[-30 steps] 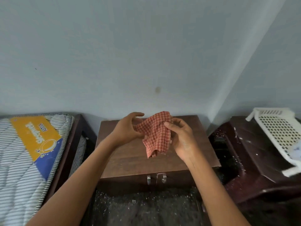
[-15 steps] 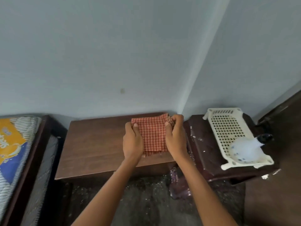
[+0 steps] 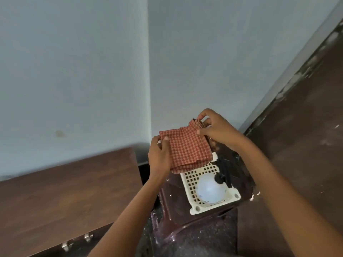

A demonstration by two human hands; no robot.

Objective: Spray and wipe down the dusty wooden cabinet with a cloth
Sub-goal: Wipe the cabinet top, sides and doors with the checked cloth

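A folded red checked cloth [image 3: 187, 149] hangs in the air above the far end of a cream plastic basket [image 3: 193, 179]. My left hand [image 3: 159, 154] grips the cloth's left edge with the thumb on top. My right hand [image 3: 217, 128] pinches its upper right corner. A translucent white spray bottle [image 3: 210, 190] with a black trigger head [image 3: 223, 173] lies in the basket. The brown wooden cabinet [image 3: 65, 191] stands to the left against the wall, its top bare.
The basket rests on a dark glossy stool or small table [image 3: 178, 206] in the room's corner. A dusty dark wooden surface [image 3: 306, 145] rises on the right. Two metal clasps [image 3: 76, 242] show on the cabinet's front. The speckled floor [image 3: 194, 242] lies below.
The view has swung right. Both hands have carried the cloth off the cabinet top to above the basket, and the right hand now pinches its raised corner.
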